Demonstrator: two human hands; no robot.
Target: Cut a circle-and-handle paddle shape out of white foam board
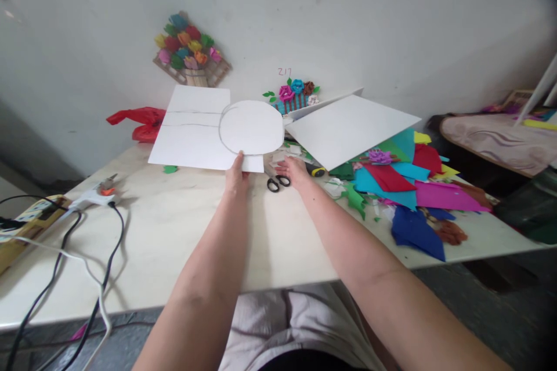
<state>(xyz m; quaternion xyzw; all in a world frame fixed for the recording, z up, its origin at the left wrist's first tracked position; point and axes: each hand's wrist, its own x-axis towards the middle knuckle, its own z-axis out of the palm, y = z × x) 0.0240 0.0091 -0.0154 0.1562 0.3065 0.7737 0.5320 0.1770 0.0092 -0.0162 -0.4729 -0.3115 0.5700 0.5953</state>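
Observation:
My left hand (236, 174) pinches the near edge of a white paper circle (251, 127), holding it up above a white sheet (191, 133) that lies on the table. My right hand (295, 173) rests on the table beside black-handled scissors (277, 182), its fingers curled near the handles. Whether it grips them I cannot make out. A second large white sheet (348, 127) leans over the coloured paper to the right.
Coloured paper scraps (409, 185) cover the table's right side. A glue gun (93, 196) with cables and a power strip (30, 217) lie at the left. A red plastic bag (139, 123) and paper flower crafts (189, 49) stand against the wall. A bed (500, 139) is at far right.

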